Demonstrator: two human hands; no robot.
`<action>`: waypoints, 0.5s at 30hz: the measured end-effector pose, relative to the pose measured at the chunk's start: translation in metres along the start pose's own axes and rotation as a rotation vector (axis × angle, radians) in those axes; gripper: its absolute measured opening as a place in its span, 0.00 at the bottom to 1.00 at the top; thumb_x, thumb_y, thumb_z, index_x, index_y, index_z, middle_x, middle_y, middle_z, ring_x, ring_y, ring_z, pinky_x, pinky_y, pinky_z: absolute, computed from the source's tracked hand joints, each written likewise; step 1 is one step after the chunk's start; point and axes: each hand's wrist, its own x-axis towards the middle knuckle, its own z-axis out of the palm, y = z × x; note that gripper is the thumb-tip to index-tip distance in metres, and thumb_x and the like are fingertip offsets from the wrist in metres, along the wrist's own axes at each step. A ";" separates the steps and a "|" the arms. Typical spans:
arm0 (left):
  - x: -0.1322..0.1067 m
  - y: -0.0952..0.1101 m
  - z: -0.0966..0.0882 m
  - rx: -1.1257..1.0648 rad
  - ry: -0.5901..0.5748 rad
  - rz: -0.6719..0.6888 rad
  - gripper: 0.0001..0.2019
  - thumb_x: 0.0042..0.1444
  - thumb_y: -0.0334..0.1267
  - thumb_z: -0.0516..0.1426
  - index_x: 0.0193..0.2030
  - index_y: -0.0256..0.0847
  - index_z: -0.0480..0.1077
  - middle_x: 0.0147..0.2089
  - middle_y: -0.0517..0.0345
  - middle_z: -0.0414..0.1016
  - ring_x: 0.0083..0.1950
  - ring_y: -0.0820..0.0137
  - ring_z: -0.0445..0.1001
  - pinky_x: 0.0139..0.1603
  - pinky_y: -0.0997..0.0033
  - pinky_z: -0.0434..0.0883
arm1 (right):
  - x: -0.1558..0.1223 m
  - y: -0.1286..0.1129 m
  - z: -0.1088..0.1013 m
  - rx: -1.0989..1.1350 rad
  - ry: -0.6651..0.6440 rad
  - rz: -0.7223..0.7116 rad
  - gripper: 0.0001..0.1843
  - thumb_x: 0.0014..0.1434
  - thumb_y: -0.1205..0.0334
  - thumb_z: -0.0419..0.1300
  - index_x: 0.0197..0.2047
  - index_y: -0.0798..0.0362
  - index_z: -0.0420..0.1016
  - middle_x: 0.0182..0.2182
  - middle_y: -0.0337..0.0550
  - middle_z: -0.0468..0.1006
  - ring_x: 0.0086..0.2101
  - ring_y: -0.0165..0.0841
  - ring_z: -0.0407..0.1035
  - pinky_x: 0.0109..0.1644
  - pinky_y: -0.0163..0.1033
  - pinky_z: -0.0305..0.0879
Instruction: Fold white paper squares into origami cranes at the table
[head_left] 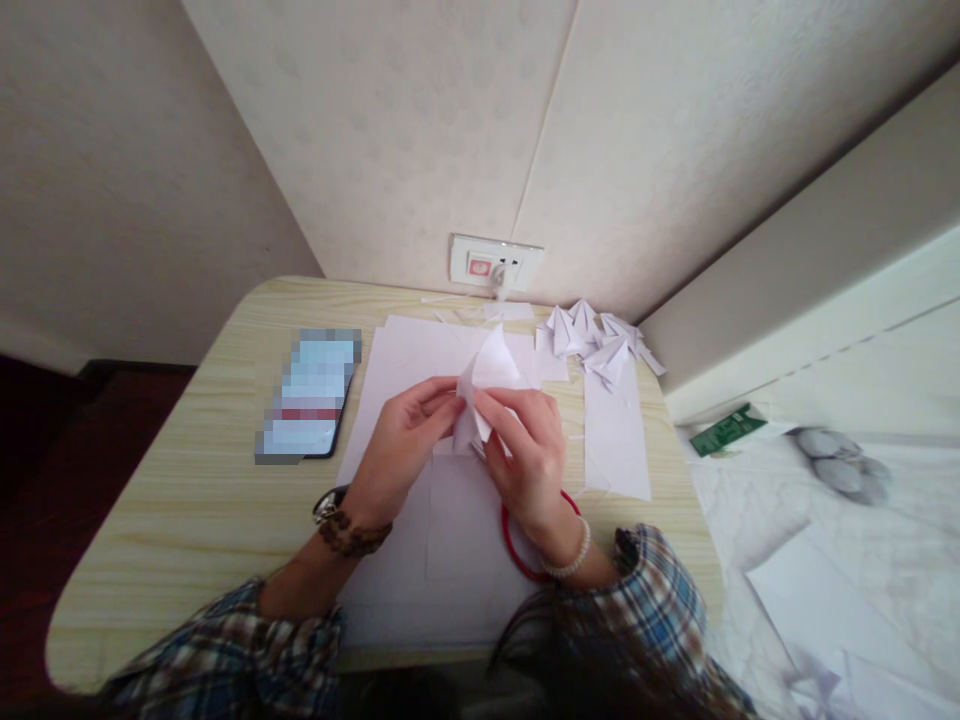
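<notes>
A partly folded piece of white paper [495,362] is held up between my two hands, above the middle of the table. My left hand [409,435] pinches its left side between thumb and fingers. On the right side, my right hand [525,445] grips it with thumb and forefinger, and its other fingers are curled. Beneath both hands lie flat white sheets [469,540]. Several folded white paper pieces [589,335] sit in a cluster at the table's back right corner.
A phone [311,395] with a lit, blurred screen lies to the left on the wooden table [187,480]. Paper strips [619,435] lie at right. A wall socket [495,262] holds a plug. Beyond the right edge are a green box [727,430] and more sheets [832,590].
</notes>
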 end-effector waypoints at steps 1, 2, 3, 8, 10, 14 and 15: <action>0.000 0.000 0.000 -0.026 0.008 -0.023 0.15 0.49 0.43 0.64 0.41 0.37 0.77 0.38 0.54 0.82 0.40 0.65 0.79 0.43 0.68 0.74 | 0.001 0.000 -0.001 -0.007 -0.013 -0.011 0.20 0.63 0.73 0.52 0.55 0.48 0.71 0.41 0.43 0.79 0.40 0.35 0.70 0.44 0.42 0.63; 0.000 0.000 0.000 -0.043 0.019 -0.042 0.15 0.49 0.44 0.64 0.41 0.36 0.77 0.37 0.54 0.82 0.39 0.66 0.78 0.42 0.69 0.74 | 0.001 -0.001 -0.001 -0.013 -0.029 -0.018 0.20 0.63 0.73 0.52 0.56 0.48 0.71 0.42 0.44 0.79 0.40 0.35 0.70 0.45 0.42 0.63; -0.001 -0.001 0.000 -0.050 0.035 -0.056 0.15 0.49 0.44 0.64 0.40 0.36 0.77 0.36 0.55 0.82 0.38 0.66 0.78 0.41 0.69 0.74 | 0.002 -0.001 -0.001 -0.018 -0.043 -0.023 0.21 0.63 0.73 0.52 0.56 0.47 0.70 0.42 0.43 0.79 0.41 0.35 0.70 0.45 0.42 0.63; -0.003 -0.001 -0.001 -0.068 0.055 -0.083 0.17 0.49 0.45 0.65 0.43 0.38 0.77 0.37 0.54 0.81 0.38 0.65 0.78 0.34 0.72 0.72 | 0.002 -0.001 -0.001 -0.029 -0.045 -0.081 0.20 0.63 0.72 0.54 0.56 0.45 0.71 0.42 0.43 0.78 0.40 0.35 0.69 0.46 0.42 0.63; -0.004 0.001 -0.002 -0.083 0.031 -0.096 0.18 0.49 0.44 0.65 0.45 0.39 0.76 0.37 0.54 0.82 0.37 0.65 0.78 0.33 0.72 0.72 | 0.002 0.000 -0.001 -0.023 -0.032 -0.109 0.19 0.63 0.71 0.55 0.54 0.45 0.73 0.42 0.43 0.77 0.41 0.35 0.69 0.47 0.42 0.63; -0.003 0.006 -0.004 -0.091 0.018 -0.152 0.18 0.49 0.41 0.64 0.46 0.38 0.76 0.36 0.55 0.82 0.36 0.66 0.78 0.31 0.73 0.71 | 0.002 0.001 -0.003 0.006 -0.068 -0.092 0.19 0.63 0.70 0.54 0.54 0.45 0.73 0.44 0.45 0.75 0.43 0.37 0.68 0.48 0.45 0.64; -0.002 0.008 -0.004 -0.097 0.017 -0.161 0.17 0.48 0.40 0.64 0.45 0.37 0.76 0.36 0.55 0.82 0.36 0.67 0.78 0.31 0.74 0.71 | 0.002 0.001 -0.004 0.014 -0.083 -0.080 0.20 0.62 0.70 0.54 0.55 0.45 0.72 0.44 0.46 0.75 0.43 0.38 0.67 0.48 0.45 0.64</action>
